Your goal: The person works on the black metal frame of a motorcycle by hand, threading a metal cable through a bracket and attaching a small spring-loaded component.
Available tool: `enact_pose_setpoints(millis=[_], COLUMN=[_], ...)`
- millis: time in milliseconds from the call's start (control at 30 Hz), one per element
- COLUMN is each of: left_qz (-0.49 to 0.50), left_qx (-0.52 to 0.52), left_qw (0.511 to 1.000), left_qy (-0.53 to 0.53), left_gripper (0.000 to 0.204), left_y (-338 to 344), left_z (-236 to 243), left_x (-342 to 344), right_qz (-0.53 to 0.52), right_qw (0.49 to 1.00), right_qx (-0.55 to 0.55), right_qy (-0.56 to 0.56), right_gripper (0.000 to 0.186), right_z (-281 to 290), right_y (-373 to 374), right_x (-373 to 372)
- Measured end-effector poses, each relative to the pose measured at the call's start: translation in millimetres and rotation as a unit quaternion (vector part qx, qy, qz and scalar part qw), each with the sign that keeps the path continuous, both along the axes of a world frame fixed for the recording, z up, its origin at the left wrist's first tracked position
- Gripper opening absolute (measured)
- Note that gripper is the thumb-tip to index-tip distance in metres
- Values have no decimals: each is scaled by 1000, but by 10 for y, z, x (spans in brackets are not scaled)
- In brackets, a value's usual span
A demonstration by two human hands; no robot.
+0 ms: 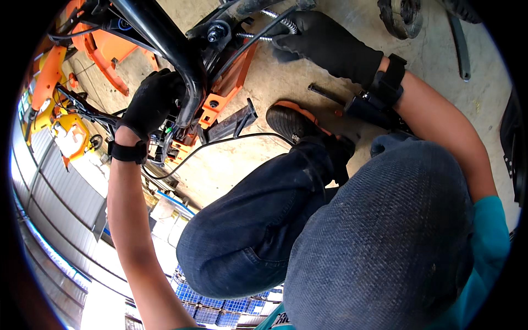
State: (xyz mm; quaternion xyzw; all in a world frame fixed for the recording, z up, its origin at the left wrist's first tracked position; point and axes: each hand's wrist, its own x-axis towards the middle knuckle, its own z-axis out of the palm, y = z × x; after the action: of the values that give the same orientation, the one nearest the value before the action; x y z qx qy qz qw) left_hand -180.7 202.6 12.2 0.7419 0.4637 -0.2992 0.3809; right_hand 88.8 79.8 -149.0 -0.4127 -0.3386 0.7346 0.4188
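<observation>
A black tubular vehicle frame (pixel 165 41) with orange parts stands at the upper left. My left hand (pixel 151 102), in a black glove, is curled against the lower bend of its tube; its fingertips are partly hidden there, and what they grip cannot be made out. Across the frame, my right hand (pixel 330 44), also in a black glove, has its fingers closed on a shiny coil spring (pixel 283 21). A second stretch of coil (pixel 253 37) runs from these fingers toward a bolt (pixel 214 34) on the frame. An orange bracket (pixel 214 107) sits below the tube.
On the floor beside my shoe (pixel 294 118) lies a black tool with a long shaft (pixel 327 94), partly behind my right forearm. A grey metal bar (pixel 459 49) and a dark round part (pixel 401 16) are at the upper right. Yellow-and-orange machines (pixel 71 132) stand at the far left.
</observation>
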Motion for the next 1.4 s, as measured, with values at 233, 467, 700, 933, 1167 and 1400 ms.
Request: enact_pose_setpoints(millis=[233, 467, 700, 933, 1167, 1400], left_qz=[-61, -134, -179, -88, -65, -88], left_qx=[8, 15, 47, 2, 48, 3], left_qw=[998, 989, 982, 996, 997, 996], left_qy=[31, 66, -35, 26, -8, 24], left_gripper=[26, 24, 22, 34, 31, 31], left_y=[52, 96, 47, -22, -134, -82], left_z=[79, 179, 251, 399, 158, 196], left_x=[-1, -23, -80, 49, -215, -218], right_qz=[-25, -92, -33, 83, -11, 17], right_qw=[999, 975, 979, 991, 996, 988], right_qx=[-32, 79, 109, -100, -83, -14], right_qy=[-2, -186, -167, -23, -17, -156], right_gripper=[19, 23, 10, 23, 25, 25], right_z=[208, -168, -124, 204, 360, 335], right_y=[-7, 92, 114, 87, -71, -73], right_x=[-180, -420, -363, -79, -161, -245])
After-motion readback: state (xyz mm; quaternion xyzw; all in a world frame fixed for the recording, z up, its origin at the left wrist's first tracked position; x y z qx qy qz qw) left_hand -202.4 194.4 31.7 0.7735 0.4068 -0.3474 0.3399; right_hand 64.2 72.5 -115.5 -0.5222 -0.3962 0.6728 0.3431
